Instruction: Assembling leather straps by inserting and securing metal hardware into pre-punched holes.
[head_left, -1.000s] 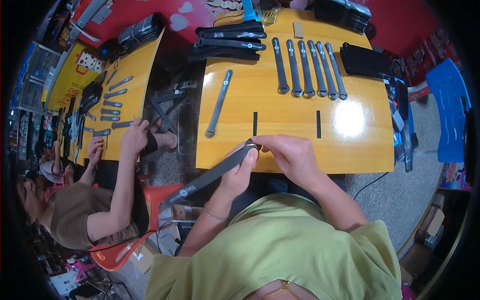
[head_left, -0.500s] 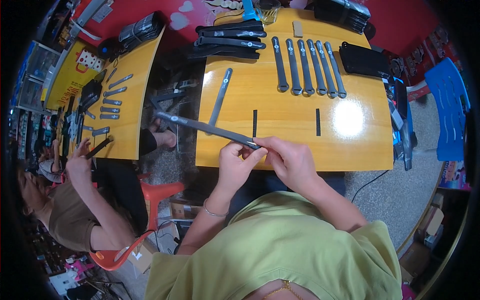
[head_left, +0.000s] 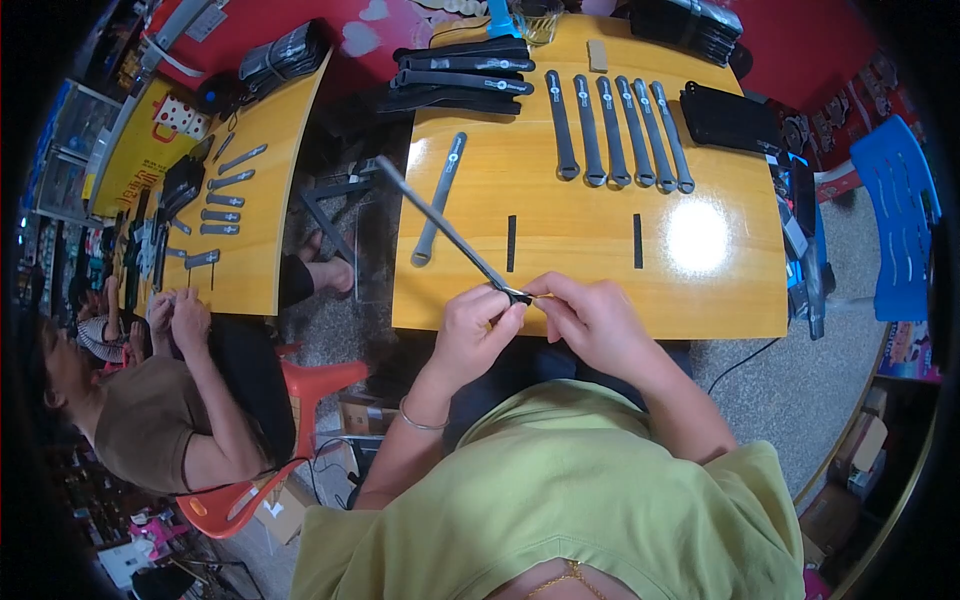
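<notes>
Pinching grey strap (head_left: 445,226) end, left hand (head_left: 478,325) fingers clamped, right hand (head_left: 590,320) fingers together alongside

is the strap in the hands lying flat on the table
No, the long grey strap is pinched at its near end by the left hand and right hand, slanting above the table.

A yellow sign (head_left: 150,150) with a red-and-white patch lies upper left; cardboard boxes (head_left: 850,470) stand lower right.
</notes>
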